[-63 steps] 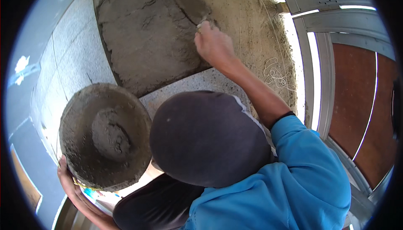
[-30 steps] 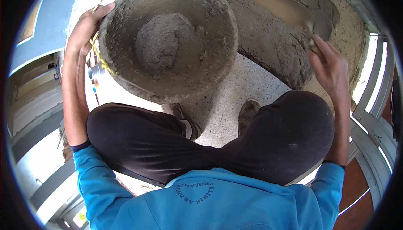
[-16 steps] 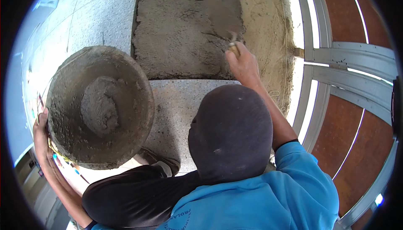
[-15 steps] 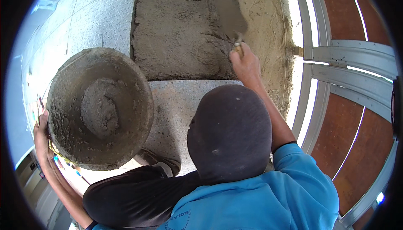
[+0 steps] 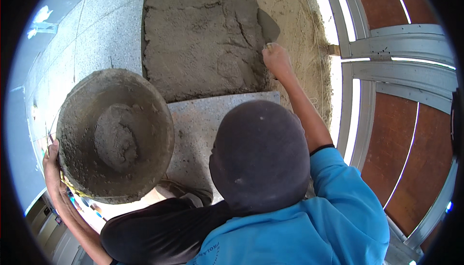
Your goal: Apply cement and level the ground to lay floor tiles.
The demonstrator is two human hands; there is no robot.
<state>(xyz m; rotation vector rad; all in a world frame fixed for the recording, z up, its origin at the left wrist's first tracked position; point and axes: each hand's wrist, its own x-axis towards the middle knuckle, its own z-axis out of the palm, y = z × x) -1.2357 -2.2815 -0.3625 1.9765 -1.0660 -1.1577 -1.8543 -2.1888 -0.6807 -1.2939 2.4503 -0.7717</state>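
Observation:
My left hand [image 5: 52,161] grips the lower left rim of a round, mortar-caked pan [image 5: 162,120] with a lump of grey mortar [image 5: 115,137] inside, held up beside my dark cap [image 5: 261,154]. My right hand [image 5: 276,59] reaches forward, shut on a trowel's handle. The trowel blade [image 5: 268,23] lies at the right edge of a rough square bed of wet mortar [image 5: 203,37] spread on the floor.
A speckled grey stone tile [image 5: 193,129] lies just below the mortar bed, with more laid tiles [image 5: 92,37] to the left. Loose sand [image 5: 297,8] borders the bed on the right. A metal door frame with brown panels [image 5: 401,47] runs along the right side.
The view has swung around and settled. My right hand with the trowel has worked across the mortar bed to its right edge. The pan stays in my left hand.

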